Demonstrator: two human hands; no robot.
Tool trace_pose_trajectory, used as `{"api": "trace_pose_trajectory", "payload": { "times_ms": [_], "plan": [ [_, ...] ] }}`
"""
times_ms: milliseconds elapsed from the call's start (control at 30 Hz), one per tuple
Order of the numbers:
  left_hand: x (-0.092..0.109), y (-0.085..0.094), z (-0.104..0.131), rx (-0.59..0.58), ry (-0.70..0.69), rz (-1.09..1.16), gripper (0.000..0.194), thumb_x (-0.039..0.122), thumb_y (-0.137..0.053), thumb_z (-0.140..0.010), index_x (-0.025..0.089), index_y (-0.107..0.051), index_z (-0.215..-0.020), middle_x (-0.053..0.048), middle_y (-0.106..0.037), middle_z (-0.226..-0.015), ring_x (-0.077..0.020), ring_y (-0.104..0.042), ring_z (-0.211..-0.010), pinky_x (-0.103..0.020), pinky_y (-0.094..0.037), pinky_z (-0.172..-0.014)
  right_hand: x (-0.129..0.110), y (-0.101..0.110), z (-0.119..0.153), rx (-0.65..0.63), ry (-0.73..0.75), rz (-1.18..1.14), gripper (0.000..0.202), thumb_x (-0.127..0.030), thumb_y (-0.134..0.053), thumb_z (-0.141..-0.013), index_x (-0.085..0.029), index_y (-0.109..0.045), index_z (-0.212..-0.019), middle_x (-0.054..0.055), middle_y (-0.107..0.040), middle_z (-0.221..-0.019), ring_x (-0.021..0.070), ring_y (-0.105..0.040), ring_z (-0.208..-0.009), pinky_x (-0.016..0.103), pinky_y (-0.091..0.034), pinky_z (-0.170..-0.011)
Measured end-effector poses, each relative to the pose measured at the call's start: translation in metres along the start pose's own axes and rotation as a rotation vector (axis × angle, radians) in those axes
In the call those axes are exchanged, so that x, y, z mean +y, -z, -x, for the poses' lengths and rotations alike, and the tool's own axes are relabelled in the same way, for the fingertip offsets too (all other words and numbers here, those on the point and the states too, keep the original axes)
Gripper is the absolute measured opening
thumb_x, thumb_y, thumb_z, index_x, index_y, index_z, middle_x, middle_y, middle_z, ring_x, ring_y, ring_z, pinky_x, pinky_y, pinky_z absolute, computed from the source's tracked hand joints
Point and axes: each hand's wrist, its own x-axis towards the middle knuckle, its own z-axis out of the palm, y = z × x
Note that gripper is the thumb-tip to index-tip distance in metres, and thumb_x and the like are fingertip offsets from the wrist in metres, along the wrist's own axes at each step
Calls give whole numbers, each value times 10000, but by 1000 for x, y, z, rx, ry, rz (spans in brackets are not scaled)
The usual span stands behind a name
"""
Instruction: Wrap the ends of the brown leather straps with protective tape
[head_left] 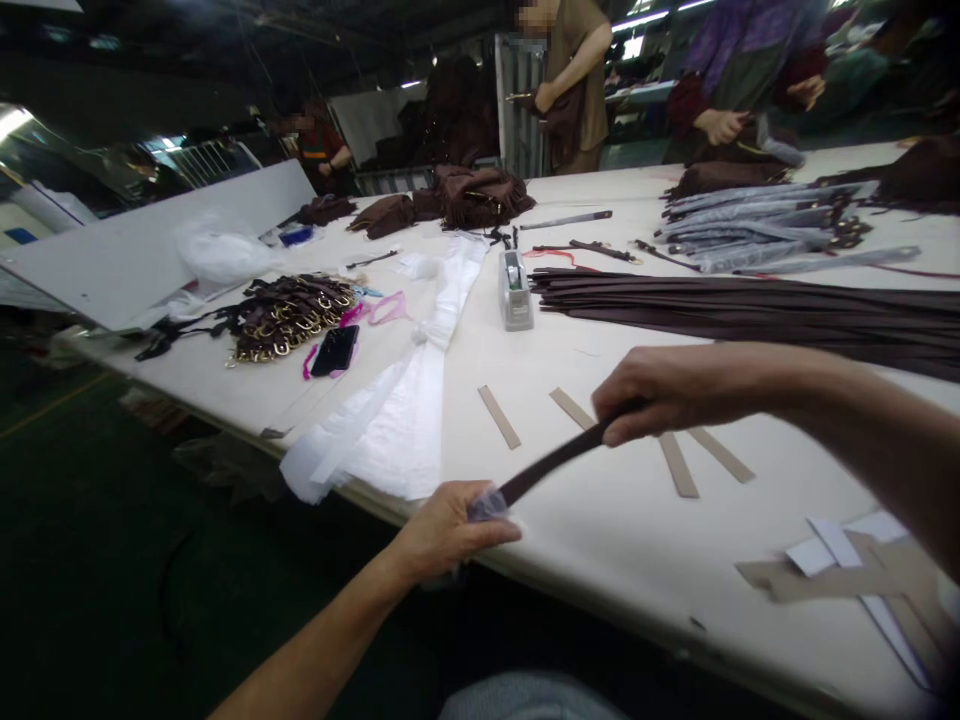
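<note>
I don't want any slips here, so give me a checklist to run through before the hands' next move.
1. Left hand on the dark strap: ok, holding it where clear plastic shows.
2. Right hand on the same strap: ok, closed round it.
3. Clear plastic along the strap: not ok, seen only at the left hand; the stretch between the hands looks bare.
4. Strap end at the right hand: cannot tell, hidden in the grip.
5. Tape dispenser uncovered: ok, standing on the table.
6. Near-right strips laid apart: not ok, they overlap.
</note>
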Motion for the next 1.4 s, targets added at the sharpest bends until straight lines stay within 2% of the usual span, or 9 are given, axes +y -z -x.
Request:
{"api": "trace_pose_trajectory", "payload": {
  "times_ms": [233,567,733,867,933,1067,1200,1300,1400],
  "plan": [
    [-2,6,-2,-44,-53,38,303,384,-713,-637,147,-549,-731,66,-442,-549,-48,-382,-432,-169,-307,-405,-15,1,-13,-117,133,-148,211,-329,-523,-820,-151,-636,-810,-32,-520,-584,81,-456,-508,178,-330,-473],
    [14,9,10,-75,-103,111,308,375,-731,-629,146,-552,-727,63,-447,-567,-44,-369,-448,-177,-283,-423,-24,2,-30,-78,216,-100,213,-313,-510,-828,-169,-651,-760,-30,-536,-561,79,-424,-477,183,-321,-455],
    [21,6,7,77,-121,114,276,378,-680,-689,151,-525,-667,80,-380,-517,-40,-314,-439,-179,-232,-422,-31,-1,-35,90,160,-52,168,-237,-537,-793,-168,-645,-684,-35,-517,-532,78,-397,-475,188,-298,-449],
    [28,3,4,34,-201,136,273,362,-696,-676,147,-527,-664,73,-394,-519,-45,-326,-462,-185,-249,-445,-43,-1,-43,34,314,-3,168,-227,-531,-809,-167,-660,-720,-40,-523,-526,71,-397,-461,183,-308,-444],
    [33,4,3,78,-235,166,272,365,-687,-688,145,-528,-669,72,-392,-518,-41,-321,-454,-181,-244,-432,-41,-4,-47,183,344,37,150,-277,-569,-796,-166,-671,-792,-7,-588,-611,96,-482,-531,199,-372,-506],
    [43,14,1,422,-346,342,252,406,-610,-766,173,-528,-815,98,-376,-465,-39,-311,-368,-171,-238,-370,-39,-31,-64,815,203,-197,528,-405,-623,-753,-162,-513,-1209,121,-611,-1047,231,-578,-909,329,-474,-733],
    [60,16,-2,584,-542,450,226,384,-590,-794,174,-522,-844,79,-458,-476,-49,-413,-404,-156,-332,-420,-75,-85,-99,725,436,-702,486,-379,-555,-816,-198,-418,-1245,57,-600,-953,196,-580,-896,322,-489,-775],
    [78,21,-1,571,-594,524,247,358,-613,-782,178,-508,-915,52,-534,-565,-68,-503,-463,-163,-395,-460,-102,-115,-120,811,371,-1065,257,-389,-416,-896,-192,-478,-1050,-13,-548,-716,113,-543,-574,231,-471,-530],
    [96,37,4,632,-714,569,337,388,-566,-810,207,-446,-1068,23,-584,-733,-99,-595,-563,-200,-460,-533,-109,-130,-128,772,308,-1141,317,-440,-390,-901,-171,-471,-754,-49,-476,-564,54,-405,-388,178,-321,-371]
  ]
}}
